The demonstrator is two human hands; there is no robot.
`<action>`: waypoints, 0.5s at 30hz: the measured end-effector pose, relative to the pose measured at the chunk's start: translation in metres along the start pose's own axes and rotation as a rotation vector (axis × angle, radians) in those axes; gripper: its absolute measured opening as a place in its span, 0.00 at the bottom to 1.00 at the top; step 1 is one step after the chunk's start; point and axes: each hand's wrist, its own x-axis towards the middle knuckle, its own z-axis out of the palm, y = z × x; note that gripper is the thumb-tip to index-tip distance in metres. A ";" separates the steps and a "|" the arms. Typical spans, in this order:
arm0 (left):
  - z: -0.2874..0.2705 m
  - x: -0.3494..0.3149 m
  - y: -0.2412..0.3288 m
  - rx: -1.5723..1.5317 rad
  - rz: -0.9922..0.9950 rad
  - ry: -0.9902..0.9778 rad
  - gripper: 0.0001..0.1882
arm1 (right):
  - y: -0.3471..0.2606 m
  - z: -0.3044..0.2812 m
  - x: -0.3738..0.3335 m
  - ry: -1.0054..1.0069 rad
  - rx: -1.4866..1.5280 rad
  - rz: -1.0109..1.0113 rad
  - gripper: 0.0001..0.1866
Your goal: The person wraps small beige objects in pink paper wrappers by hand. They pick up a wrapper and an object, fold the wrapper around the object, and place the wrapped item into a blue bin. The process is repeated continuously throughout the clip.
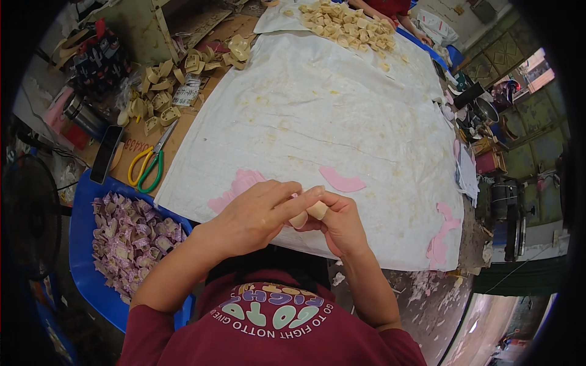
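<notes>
Close above the near edge of the white-covered table, both my hands are closed on a small cream-coloured moulded piece (317, 211). My left hand (253, 212) reaches over it from the left, its fingers bent toward the piece. On the other side my right hand (345, 224) pinches it between thumb and fingers. Some pink shows along the piece's lower edge, but the fingers hide most of it. Just beyond my hands lies a curved pink strip (343, 180). A larger crumpled pink sheet (239, 186) rests beside my left hand.
At left stands a blue bin (80, 244) of pink-patterned pieces (131, 241). Scissors (149, 168), a phone (106, 154) and loose cream pieces (162, 100) lie nearby. More cream pieces (348, 27) are heaped at the far end, near another person (395, 7). Pink scraps (441, 238) lie right.
</notes>
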 end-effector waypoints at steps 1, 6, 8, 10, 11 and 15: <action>0.000 -0.001 0.000 0.014 0.016 0.017 0.39 | 0.000 0.002 0.000 0.017 -0.113 -0.049 0.13; -0.010 -0.007 -0.003 0.040 -0.125 0.006 0.34 | 0.001 0.011 0.000 0.076 -0.253 -0.170 0.09; -0.014 -0.007 -0.002 0.085 -0.113 -0.004 0.31 | -0.007 0.012 0.000 0.019 -0.201 -0.170 0.08; -0.016 0.001 0.008 0.151 -0.086 -0.004 0.29 | -0.008 0.013 -0.003 0.024 -0.247 -0.214 0.08; -0.014 0.001 0.009 0.158 -0.110 0.007 0.27 | -0.005 0.014 -0.003 0.048 -0.317 -0.262 0.08; -0.008 0.001 0.009 0.101 -0.183 0.101 0.23 | -0.012 0.014 0.000 0.055 -0.358 -0.285 0.10</action>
